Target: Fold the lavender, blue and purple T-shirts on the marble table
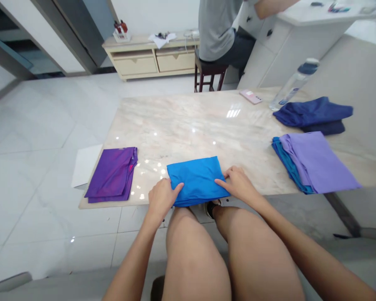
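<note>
A bright blue folded cloth (pixel 197 179) lies at the front edge of the marble-patterned table, folded into a rough rectangle. My left hand (pixel 163 194) grips its left side, thumb on top and the fingers tucked at the edge. On the opposite side my right hand (pixel 238 182) pinches the cloth's right edge, with the thumb over the fabric. Part of the fingers of both hands is hidden. A folded purple cloth (pixel 113 173) rests to the left. Over to the right, a lavender folded cloth (pixel 319 161) lies partly on a teal cloth (pixel 286 163).
Dark blue bunched fabric (pixel 313 113) sits at the table's back right, beside a clear bottle (pixel 294 83) and a pink phone (pixel 250 96). A person in a grey shirt (pixel 217 31) sits on a dark stool (pixel 210 71) beyond the table (pixel 181 121). A low cabinet (pixel 134 66) stands behind.
</note>
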Demonstrator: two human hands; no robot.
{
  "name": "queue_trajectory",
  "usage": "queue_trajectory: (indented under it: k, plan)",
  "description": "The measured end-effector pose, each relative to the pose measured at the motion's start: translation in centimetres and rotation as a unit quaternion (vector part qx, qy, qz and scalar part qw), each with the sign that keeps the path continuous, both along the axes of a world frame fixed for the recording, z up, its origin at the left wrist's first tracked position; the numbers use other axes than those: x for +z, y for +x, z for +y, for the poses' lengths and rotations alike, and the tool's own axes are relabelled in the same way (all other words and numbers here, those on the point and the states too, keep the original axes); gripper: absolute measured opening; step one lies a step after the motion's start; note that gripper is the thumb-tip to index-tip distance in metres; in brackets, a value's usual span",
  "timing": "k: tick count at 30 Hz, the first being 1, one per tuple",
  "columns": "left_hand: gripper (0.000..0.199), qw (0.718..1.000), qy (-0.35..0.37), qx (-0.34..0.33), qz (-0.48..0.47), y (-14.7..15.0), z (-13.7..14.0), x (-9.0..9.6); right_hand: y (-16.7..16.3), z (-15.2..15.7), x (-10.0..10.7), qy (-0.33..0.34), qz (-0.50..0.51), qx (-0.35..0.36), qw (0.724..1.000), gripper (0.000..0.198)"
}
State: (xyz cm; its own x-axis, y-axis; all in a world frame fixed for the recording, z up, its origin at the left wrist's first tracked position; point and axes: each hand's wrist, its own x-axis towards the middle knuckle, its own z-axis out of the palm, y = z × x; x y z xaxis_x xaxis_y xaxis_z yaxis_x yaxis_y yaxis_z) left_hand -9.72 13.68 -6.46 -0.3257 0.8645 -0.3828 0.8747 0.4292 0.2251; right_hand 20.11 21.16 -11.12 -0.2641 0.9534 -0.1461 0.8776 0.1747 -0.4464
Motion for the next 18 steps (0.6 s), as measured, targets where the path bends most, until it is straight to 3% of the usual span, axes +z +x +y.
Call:
queue_trajectory:
  k: [2, 4, 8, 13, 16, 18]
  plan:
    - [0.039, 0.997, 0.036, 0.015, -0.070, 0.2, -0.4, -0.1, -0.5, -0.2, 0.5, -0.022, 0.012, -0.001, 1.000, 0.024]
    - [0.032, 0.974, 0.096, 0.063, -0.195, 0.2, -1.0, 0.0, -1.3, 0.0, 1.5, -0.058, 0.048, -0.021, 0.997, 0.019]
    - [0.039, 0.854, 0.213, 0.197, -0.432, -0.1, -3.6, 1.0, -3.6, 0.7, 4.8, -0.147, 0.156, -0.061, 0.975, 0.013]
    - [0.061, 0.752, 0.324, 0.304, -0.487, -1.4, -8.7, 2.3, -8.8, 2.4, 9.6, -0.161, 0.198, 0.009, 0.967, 0.033]
    - [0.069, 0.707, 0.359, 0.338, -0.507, -3.5, -11.2, 2.8, -14.7, 3.6, 11.9, -0.142, 0.185, 0.070, 0.970, 0.038]
    - [0.070, 0.693, 0.377, 0.352, -0.503, -5.6, -12.4, 3.3, -19.7, 4.4, 13.1, -0.112, 0.181, 0.120, 0.970, 0.037]
